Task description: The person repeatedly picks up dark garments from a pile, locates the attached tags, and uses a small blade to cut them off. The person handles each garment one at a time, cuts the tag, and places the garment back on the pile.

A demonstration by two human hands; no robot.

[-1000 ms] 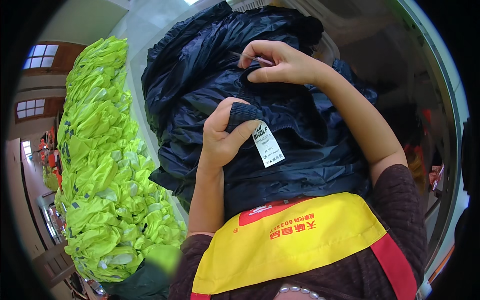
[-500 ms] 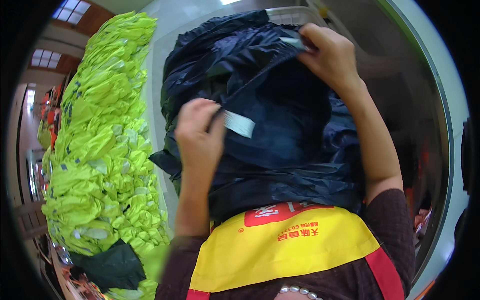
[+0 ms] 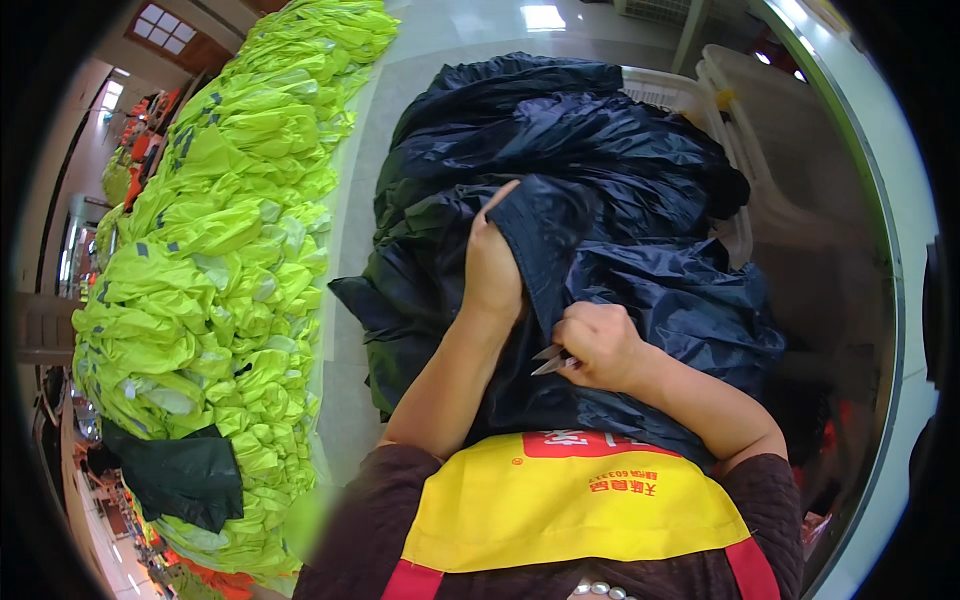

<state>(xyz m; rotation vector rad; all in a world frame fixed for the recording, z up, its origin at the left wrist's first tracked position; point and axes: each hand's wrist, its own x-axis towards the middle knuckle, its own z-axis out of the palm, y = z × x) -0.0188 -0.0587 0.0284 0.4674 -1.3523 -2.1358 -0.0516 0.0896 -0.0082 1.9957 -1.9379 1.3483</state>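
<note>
A large pile of dark navy, shiny thin-fabric garments lies in front of me. My left hand is closed on the stitched edge of one navy garment, raising a fold of it; part of the fingers is behind the cloth. Just right of it and nearer to me, my right hand is closed round a small pair of thread snips. Their two pointed blades stick out to the left, slightly apart. The knuckles of this hand are against the hanging fold, and I cannot tell whether they also grip the cloth.
A long heap of neon-yellow garments runs along the left, with a dark green cloth piece on its near end. A white plastic basket shows behind the navy pile. A pale metal-like edge curves along the right.
Both hands have come closer together. The right hand has moved down toward me from the far edge, and its snips now show. The stretched garment edge is now folded; its white label is out of sight.
</note>
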